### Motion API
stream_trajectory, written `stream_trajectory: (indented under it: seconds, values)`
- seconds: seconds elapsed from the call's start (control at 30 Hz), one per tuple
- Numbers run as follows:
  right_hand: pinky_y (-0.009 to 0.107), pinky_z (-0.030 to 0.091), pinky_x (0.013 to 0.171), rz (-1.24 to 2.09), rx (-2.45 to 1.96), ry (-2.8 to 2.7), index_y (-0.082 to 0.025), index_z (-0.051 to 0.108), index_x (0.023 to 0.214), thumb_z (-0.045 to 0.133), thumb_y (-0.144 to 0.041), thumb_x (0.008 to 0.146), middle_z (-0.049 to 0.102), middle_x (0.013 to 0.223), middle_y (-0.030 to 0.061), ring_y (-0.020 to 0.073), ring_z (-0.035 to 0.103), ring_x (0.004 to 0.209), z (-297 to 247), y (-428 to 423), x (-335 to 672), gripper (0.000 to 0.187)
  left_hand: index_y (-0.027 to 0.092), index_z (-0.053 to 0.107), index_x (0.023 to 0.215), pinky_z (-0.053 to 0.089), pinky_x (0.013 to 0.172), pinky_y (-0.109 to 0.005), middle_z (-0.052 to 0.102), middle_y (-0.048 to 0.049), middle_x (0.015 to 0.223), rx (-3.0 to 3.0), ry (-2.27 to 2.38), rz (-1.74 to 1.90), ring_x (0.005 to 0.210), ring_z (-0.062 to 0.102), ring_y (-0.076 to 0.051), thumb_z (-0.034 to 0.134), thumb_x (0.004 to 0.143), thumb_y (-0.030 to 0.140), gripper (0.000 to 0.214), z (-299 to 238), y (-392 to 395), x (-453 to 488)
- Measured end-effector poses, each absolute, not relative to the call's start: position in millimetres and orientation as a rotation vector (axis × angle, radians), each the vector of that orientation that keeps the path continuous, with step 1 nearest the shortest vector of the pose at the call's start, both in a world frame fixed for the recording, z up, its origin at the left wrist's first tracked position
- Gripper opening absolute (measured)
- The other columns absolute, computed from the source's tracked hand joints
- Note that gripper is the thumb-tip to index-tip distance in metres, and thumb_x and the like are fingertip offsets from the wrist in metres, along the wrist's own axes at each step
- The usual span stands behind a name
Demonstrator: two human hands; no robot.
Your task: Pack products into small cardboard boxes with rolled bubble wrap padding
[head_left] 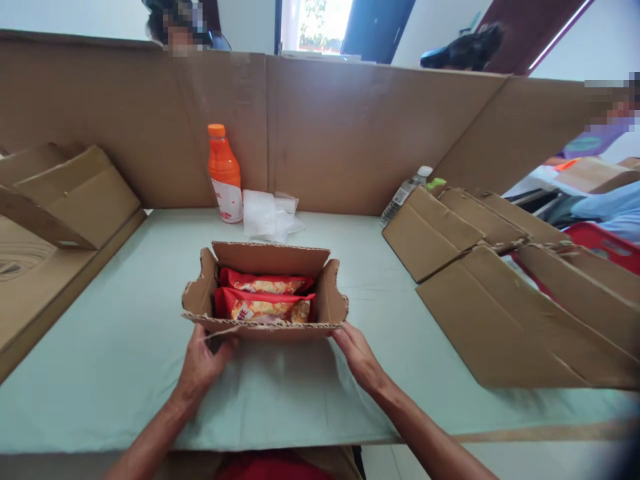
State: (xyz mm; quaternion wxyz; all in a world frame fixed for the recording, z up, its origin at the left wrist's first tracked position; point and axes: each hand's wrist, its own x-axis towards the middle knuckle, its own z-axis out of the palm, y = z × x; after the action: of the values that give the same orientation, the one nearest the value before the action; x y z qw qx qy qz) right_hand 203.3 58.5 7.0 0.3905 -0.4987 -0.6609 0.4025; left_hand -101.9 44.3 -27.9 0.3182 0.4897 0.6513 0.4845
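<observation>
A small open-topped cardboard box [270, 331] with ragged cut edges is in the middle of the table in front of me. Inside it, two red snack packets [273, 307] lie one behind the other. My left hand [204, 360] grips the near left corner of the box, its thumb along the front and its other fingers partly hidden by the cardboard. At the near right corner, my right hand [357, 353] holds the box with its fingertips tucked against the side. Whether the box is resting on the cloth or slightly raised, I cannot tell.
Behind the box stand an orange bottle [225, 170] and folded clear plastic bags [270, 215]. Several cardboard boxes [505, 320] line the right, with a clear bottle [405, 195] beyond them. More cardboard [80, 193] is at left. A cardboard wall [340, 133] closes the back; people are beyond it.
</observation>
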Motion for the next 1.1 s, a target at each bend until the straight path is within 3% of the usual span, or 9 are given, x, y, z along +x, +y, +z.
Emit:
stream_trajectory:
  seconds: [0.17,0.37,0.47,0.57,0.67,0.77,0.9,1.0,1.1]
  values:
    - [0.038,0.055,0.090,1.169,-1.164,-1.664,-0.020,0.071,0.112,0.042,-0.066,0.097,0.073,0.111,0.0095,0.0246,0.067,0.103,4,117,169,0.056,0.021,0.054,0.104,0.058,0.082,-0.041,0.068,-0.0068,0.095,1.202,1.798,1.410,0.093,0.068,-0.028,0.076,0.062,0.047,0.054,-39,81,-132]
    - [0.032,0.053,0.082,1.163,-1.176,-1.569,-0.017,0.075,0.101,0.061,-0.042,0.088,0.074,0.095,0.0053,0.0201,0.067,0.090,12,206,168,0.032,0.022,0.057,0.105,0.057,0.080,-0.038,0.067,-0.0050,0.090,1.114,1.839,1.413,0.086,0.067,-0.026,0.071,0.073,0.055,0.048,-60,75,-134]
    - [0.031,0.053,0.079,1.181,-1.220,-1.559,-0.017,0.075,0.107,0.063,-0.032,0.082,0.074,0.096,0.0049,0.0186,0.066,0.085,23,266,157,0.031,0.021,0.061,0.094,0.056,0.083,-0.039,0.065,-0.0040,0.080,1.128,1.894,1.426,0.086,0.066,-0.027,0.070,0.073,0.059,0.044,-71,71,-131]
    - [0.031,0.052,0.079,1.243,-1.264,-1.596,-0.017,0.077,0.102,0.067,-0.022,0.075,0.073,0.098,0.0048,0.0166,0.066,0.082,29,322,132,0.029,0.022,0.063,0.073,0.054,0.084,-0.046,0.063,-0.0051,0.067,1.221,2.114,1.347,0.079,0.064,-0.030,0.069,0.068,0.064,0.043,-88,68,-137]
    - [0.029,0.051,0.071,1.275,-1.268,-1.608,-0.015,0.077,0.086,0.068,-0.016,0.070,0.069,0.075,0.0016,0.0139,0.061,0.067,30,357,109,0.019,0.025,0.060,0.057,0.053,0.082,-0.052,0.063,-0.0071,0.060,1.336,2.280,1.233,0.072,0.061,-0.032,0.068,0.067,0.067,0.044,-105,65,-147]
    - [0.027,0.049,0.065,1.249,-1.240,-1.585,-0.015,0.075,0.080,0.069,-0.019,0.069,0.064,0.065,-0.0017,0.0116,0.056,0.062,35,365,100,0.014,0.025,0.060,0.055,0.054,0.072,-0.048,0.059,-0.0056,0.054,1.351,2.236,1.228,0.063,0.059,-0.030,0.069,0.064,0.069,0.046,-110,65,-151]
    - [0.025,0.048,0.066,1.135,-1.172,-1.524,-0.016,0.074,0.086,0.070,-0.031,0.069,0.068,0.076,-0.0009,0.0115,0.058,0.071,55,355,114,0.023,0.022,0.064,0.070,0.052,0.063,-0.039,0.064,-0.0068,0.065,1.177,2.089,1.310,0.066,0.062,-0.028,0.070,0.067,0.068,0.047,-91,70,-139]
    - [0.026,0.048,0.064,1.051,-1.083,-1.426,-0.017,0.071,0.084,0.073,-0.036,0.065,0.066,0.075,-0.0009,0.0117,0.058,0.071,75,346,134,0.027,0.019,0.065,0.093,0.055,0.070,-0.036,0.071,-0.0089,0.088,1.074,1.911,1.403,0.084,0.067,-0.029,0.071,0.069,0.062,0.049,-74,75,-130]
    - [0.025,0.049,0.065,1.030,-1.052,-1.314,-0.019,0.067,0.082,0.074,-0.037,0.064,0.064,0.072,-0.0028,0.0102,0.059,0.068,90,337,156,0.026,0.020,0.061,0.098,0.056,0.075,-0.036,0.070,-0.0066,0.089,1.049,1.812,1.441,0.090,0.067,-0.029,0.076,0.065,0.056,0.051,-68,81,-131]
